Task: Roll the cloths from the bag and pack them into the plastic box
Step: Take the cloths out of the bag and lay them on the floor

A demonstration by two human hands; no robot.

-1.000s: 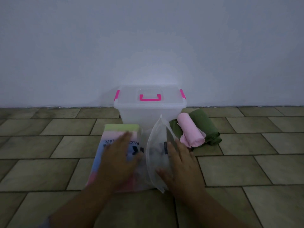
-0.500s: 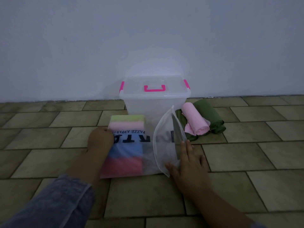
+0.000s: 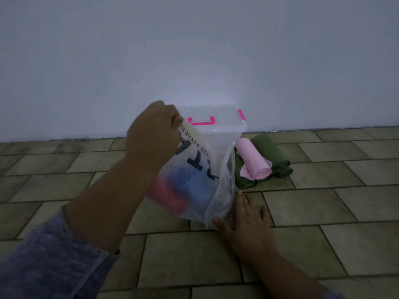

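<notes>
My left hand (image 3: 154, 134) grips the closed end of a clear plastic bag (image 3: 200, 180) and holds it tilted up off the floor, open mouth down to the right. Blue and red folded cloths (image 3: 190, 188) show through the bag. My right hand (image 3: 246, 221) lies flat on the floor tiles, fingers apart, touching the bag's lower open edge. Behind the bag stands the clear plastic box (image 3: 224, 126) with a pink handle and clips, lid on. A rolled pink cloth (image 3: 254, 162) rests on rolled green cloths (image 3: 272, 156) right of the box.
A plain pale wall (image 3: 194, 50) rises just behind the box. The floor is greenish rectangular tiles (image 3: 323, 212), stretching to the left and right. My blue sleeve (image 3: 47, 262) fills the lower left corner.
My left hand has closed on the bag's far end and lifted it up off the floor, tipping the cloths toward the open mouth. The right hand stays flat by the bag's lower edge.
</notes>
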